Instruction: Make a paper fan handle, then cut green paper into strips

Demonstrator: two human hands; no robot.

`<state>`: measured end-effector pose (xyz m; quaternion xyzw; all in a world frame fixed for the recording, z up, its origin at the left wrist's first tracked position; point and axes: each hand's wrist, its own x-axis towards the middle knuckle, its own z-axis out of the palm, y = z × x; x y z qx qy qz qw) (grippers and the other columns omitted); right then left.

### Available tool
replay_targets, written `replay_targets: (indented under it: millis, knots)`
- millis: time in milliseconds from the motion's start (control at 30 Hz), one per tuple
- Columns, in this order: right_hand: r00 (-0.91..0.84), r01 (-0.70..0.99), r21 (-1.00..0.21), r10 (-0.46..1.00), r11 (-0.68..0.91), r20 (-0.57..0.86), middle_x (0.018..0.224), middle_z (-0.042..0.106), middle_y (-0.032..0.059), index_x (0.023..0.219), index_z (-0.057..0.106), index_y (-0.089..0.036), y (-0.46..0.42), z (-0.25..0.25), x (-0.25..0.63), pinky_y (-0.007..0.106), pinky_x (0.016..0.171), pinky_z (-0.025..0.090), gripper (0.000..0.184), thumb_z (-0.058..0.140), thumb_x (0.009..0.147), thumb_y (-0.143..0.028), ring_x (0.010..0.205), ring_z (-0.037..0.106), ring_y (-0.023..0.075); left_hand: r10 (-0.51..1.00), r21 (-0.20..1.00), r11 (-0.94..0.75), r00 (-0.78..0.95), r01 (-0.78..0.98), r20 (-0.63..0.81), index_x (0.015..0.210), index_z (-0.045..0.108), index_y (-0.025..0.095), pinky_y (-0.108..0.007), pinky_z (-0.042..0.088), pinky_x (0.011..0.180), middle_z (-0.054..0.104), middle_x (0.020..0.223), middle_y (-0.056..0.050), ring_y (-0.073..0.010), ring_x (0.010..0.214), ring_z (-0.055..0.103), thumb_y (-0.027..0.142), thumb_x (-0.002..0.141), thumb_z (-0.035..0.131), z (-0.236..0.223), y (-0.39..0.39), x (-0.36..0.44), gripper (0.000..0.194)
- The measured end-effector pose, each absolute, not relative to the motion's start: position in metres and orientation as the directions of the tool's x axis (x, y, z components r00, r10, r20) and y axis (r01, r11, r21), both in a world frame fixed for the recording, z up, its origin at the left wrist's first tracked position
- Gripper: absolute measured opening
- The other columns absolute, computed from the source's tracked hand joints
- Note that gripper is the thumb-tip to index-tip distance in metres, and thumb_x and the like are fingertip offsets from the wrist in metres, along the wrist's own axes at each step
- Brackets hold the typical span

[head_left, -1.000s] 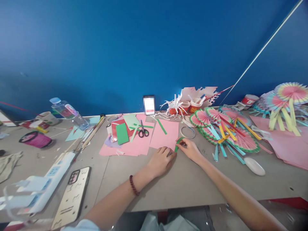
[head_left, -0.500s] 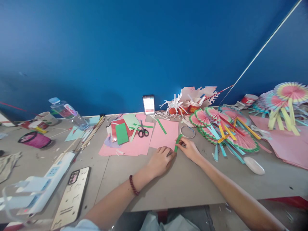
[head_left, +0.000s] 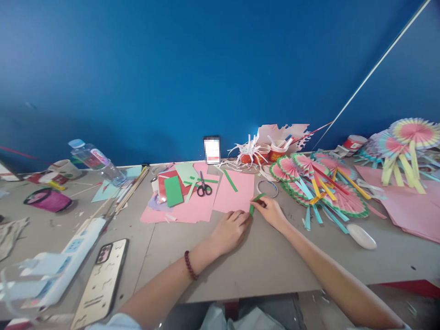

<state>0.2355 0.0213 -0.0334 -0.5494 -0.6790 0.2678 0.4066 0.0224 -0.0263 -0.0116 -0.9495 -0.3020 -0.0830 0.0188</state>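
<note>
A narrow green paper strip (head_left: 252, 210) lies between my two hands over the grey table. My right hand (head_left: 272, 213) pinches its upper part, which bends over to the right above the fingers. The fingertips of my left hand (head_left: 231, 233), curled and palm down, hold the strip's lower end against the table. A roll of tape (head_left: 267, 188) lies just beyond my right hand. Pink paper (head_left: 237, 190) with a loose green strip (head_left: 230, 180) on it is ahead of my left hand. Black scissors (head_left: 204, 189) and a green card (head_left: 173, 191) rest farther left.
Pleated paper fans (head_left: 347, 197) with ribbons cover the right side, beside a white oval object (head_left: 361, 236). A lit phone (head_left: 212, 150) leans on the blue wall. At left are a water bottle (head_left: 98, 161), a power strip (head_left: 70, 261) and another phone (head_left: 101, 284).
The strip's upper end, straight before, now folds over to the right at my right fingers. My left hand stays nearly in place.
</note>
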Motion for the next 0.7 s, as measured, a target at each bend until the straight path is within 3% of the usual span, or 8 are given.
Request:
replay_targets:
  millis: [700]
  knots:
    - [-0.093,0.555,-0.765,0.939,0.325,0.331,0.084,0.079,0.0071,0.076,0.077,-0.023,0.0244,-0.0348,0.2338,0.034,0.072,0.058,0.020,0.062,0.085,-0.033,0.075,0.072,0.0226,0.560,0.048,-0.827,0.812,0.560,0.164,0.135,0.050,0.011,-0.034,0.038,0.103,0.059,0.135,-0.009,-0.0204,0.123,0.051,0.012,0.098,0.041,-0.0131,-0.0238,0.0216,0.038]
